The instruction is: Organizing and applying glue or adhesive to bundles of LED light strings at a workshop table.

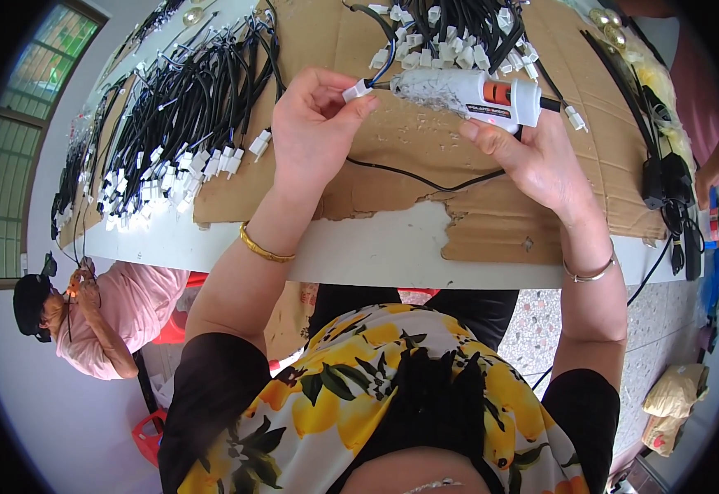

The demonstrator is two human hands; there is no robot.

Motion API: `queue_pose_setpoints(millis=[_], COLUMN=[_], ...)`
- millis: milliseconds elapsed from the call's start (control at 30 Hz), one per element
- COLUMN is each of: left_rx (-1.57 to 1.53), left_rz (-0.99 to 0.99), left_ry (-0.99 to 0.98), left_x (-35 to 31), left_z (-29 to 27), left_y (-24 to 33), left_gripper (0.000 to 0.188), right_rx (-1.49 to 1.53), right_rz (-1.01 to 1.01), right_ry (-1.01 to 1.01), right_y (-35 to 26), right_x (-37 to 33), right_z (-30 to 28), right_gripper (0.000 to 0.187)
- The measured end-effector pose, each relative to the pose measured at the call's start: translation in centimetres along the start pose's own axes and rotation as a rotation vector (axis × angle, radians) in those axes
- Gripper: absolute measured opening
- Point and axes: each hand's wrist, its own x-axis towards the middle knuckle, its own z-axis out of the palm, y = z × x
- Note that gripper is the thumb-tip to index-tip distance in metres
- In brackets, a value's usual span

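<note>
Between the thumb and fingers of my left hand [320, 107] is a small white plug connector [356, 90] with dark and blue wires running up from it. My right hand [532, 156] is wrapped round the handle of a white hot glue gun [446, 92]. The gun lies level, its nozzle pointing left, with the tip at or very near the connector's wire end; whether they touch I cannot tell. A dark glue stick [550, 104] pokes out of the gun's back. The gun's black cord [425, 183] curves across the cardboard below my hands.
Cardboard [392, 193] covers much of the white table [367, 247]. A large heap of black cables [203, 107] with white connectors lies left; another cable bundle [458, 37] lies beyond the gun. Black power adapters [668, 181] sit right. A co-worker [120, 317] in pink sits at left.
</note>
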Motion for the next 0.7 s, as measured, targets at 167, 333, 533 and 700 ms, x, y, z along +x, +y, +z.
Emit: queue_pose_setpoints(millis=[167,333,533,700], left_rx=[-0.255,-0.307,-0.314,-0.312], left_rz=[-0.144,-0.162,-0.177,-0.174], left_ry=[-0.074,-0.097,-0.097,-0.107], left_x=[0.08,0.11,0.18,0.13], left_z=[-0.02,-0.1,-0.08,-0.19], left_y=[0.36,0.16,0.31,0.25], left_gripper=[0.018,0.018,0.018,0.017], right_rx=[0.063,0.054,0.078,0.123], right_rz=[0.009,0.014,0.013,-0.003], right_ry=[-0.013,-0.004,0.007,-0.001], right_y=[-0.2,0.05,0.37,0.39], right_x=[-0.06,0.04,0.3,0.24], right_z=[-0.18,-0.2,-0.32,-0.23], right_gripper=[0.028,0.03,0.033,0.033])
